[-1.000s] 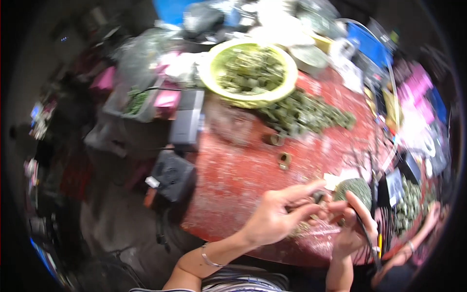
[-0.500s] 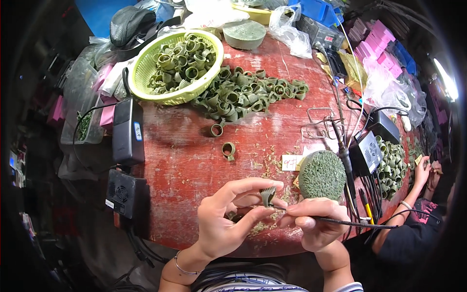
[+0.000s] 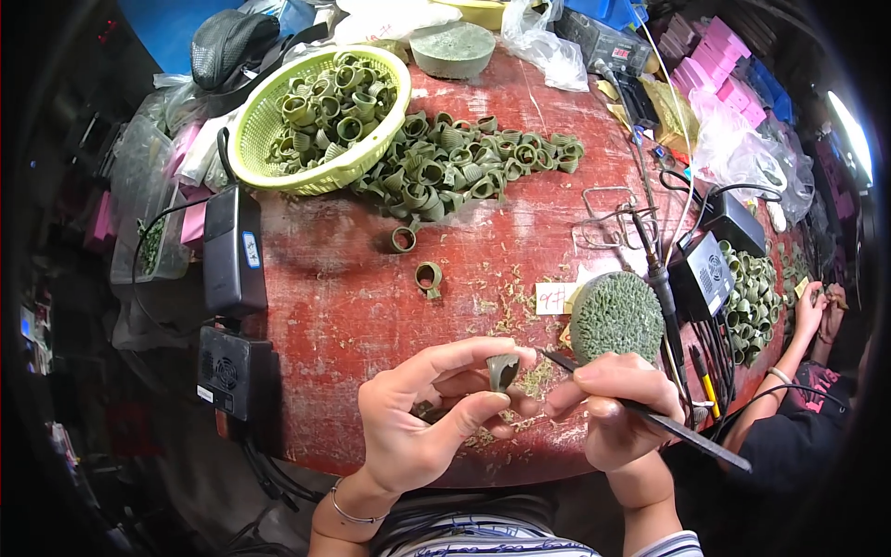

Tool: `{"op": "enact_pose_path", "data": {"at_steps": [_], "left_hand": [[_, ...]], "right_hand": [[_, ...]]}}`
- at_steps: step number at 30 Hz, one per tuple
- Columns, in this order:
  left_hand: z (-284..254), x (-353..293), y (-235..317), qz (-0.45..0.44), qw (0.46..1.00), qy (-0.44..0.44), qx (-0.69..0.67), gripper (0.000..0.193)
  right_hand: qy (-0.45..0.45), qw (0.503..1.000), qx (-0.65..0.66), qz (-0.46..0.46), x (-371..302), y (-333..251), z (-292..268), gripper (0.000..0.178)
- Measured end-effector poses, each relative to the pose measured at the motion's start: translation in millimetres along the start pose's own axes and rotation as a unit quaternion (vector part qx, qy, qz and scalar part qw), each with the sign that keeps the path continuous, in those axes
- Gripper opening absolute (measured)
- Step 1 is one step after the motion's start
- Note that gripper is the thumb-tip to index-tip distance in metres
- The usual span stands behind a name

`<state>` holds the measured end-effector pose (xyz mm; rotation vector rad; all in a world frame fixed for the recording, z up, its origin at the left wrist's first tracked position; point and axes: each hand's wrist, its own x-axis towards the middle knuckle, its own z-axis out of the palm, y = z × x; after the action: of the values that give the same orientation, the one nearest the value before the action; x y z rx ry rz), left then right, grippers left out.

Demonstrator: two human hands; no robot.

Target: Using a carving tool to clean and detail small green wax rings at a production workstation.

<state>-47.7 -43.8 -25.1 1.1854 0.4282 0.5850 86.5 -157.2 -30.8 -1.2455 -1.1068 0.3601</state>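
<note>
Landmark: round green block, rough-topped, on the red bench.

Left hand: left of the block and nearer the person. Thumb and fingers clamped on one ribbed green ring, held up off the bench. A second green piece, partly hidden, in the curl of the same hand.

Right hand: directly on the person's side of the block. Fingers clamped on a slim dark tool, its tip just beside the ring, its tail running to the right.

Loose rings, two: one left of the block, the other farther left and beyond.

Ring pile: beyond the block, to the left. Yellow-green basket, filled with more rings: past the pile, farther left.

White card, handwritten: just left of the block. Pale shavings: scattered left of the block.

Bent wire stand: beyond the block. Pen-shaped tool with a cable: just right of it.

Second ring heap: right of the block, well apart. Co-worker's hand: farther right still; state of its fingers cannot be told.
</note>
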Motion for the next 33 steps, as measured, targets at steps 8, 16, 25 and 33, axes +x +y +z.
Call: {"op": "enact_pose_path", "data": {"at_steps": [8,16,25,33], "left_hand": [[-2.5,-1.9,-2.1,0.047,0.996,0.000,0.072,0.029],[-0.8,-0.8,-2.0,-0.004,1.000,0.005,0.025,0.031],[-1.4,-1.5,-0.5,-0.018,0.997,0.013,0.076,0.032],[-1.9,0.8,2.6,-0.003,0.999,-0.015,0.049,0.031]], "right_hand": [[-0.082,0.997,0.003,0.014,-0.4,-1.3,2.2,0.021],[-0.038,0.999,-0.023,-0.003,-2.3,-1.4,-2.6,0.022],[-0.035,0.998,-0.052,0.000,1.0,-0.5,0.0,0.019],[-0.041,0.999,-0.024,0.014,1.1,-0.7,0.2,0.015]]}}
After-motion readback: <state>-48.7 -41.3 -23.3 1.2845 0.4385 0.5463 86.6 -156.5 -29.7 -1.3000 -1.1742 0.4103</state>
